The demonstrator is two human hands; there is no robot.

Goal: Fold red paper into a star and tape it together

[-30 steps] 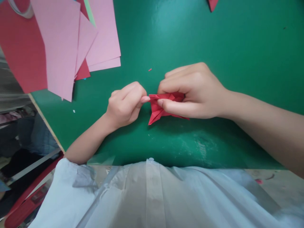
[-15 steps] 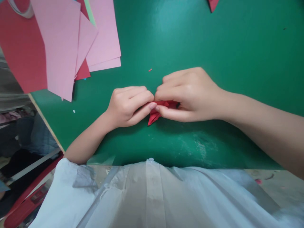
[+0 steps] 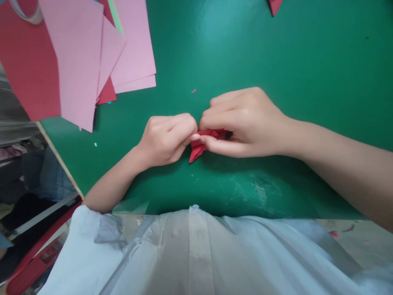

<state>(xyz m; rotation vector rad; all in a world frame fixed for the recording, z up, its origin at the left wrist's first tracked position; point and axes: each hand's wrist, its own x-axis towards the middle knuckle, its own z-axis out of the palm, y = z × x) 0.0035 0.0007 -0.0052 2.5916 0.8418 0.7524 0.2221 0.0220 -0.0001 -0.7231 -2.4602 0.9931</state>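
A small piece of folded red paper (image 3: pixel 197 150) is held between my two hands, just above or on the green table (image 3: pixel 233 180). My right hand (image 3: pixel 242 123) pinches it between thumb and curled fingers, which cover its right part. From the other side, my left hand (image 3: pixel 168 137) grips the paper's left edge with bent fingers, the thumb tip close to the right thumb. One pointed corner of the paper sticks out below, toward me. Its overall folded shape is partly hidden by the fingers.
Pink paper sheets (image 3: pixel 80 61) overlap red paper (image 3: pixel 30 61) at the upper left, with a white ring-shaped item (image 3: pixel 32 16) on top. Another red paper point (image 3: pixel 275 6) shows at the top edge. A tiny red scrap (image 3: pixel 193 91) lies beyond my hands. The table's wooden edge (image 3: pixel 61 159) runs at left.
My left thumb and fingers have shifted slightly and bent more, uncovering more of the red paper's left part. The right hand stays almost still, keeping its pinch.
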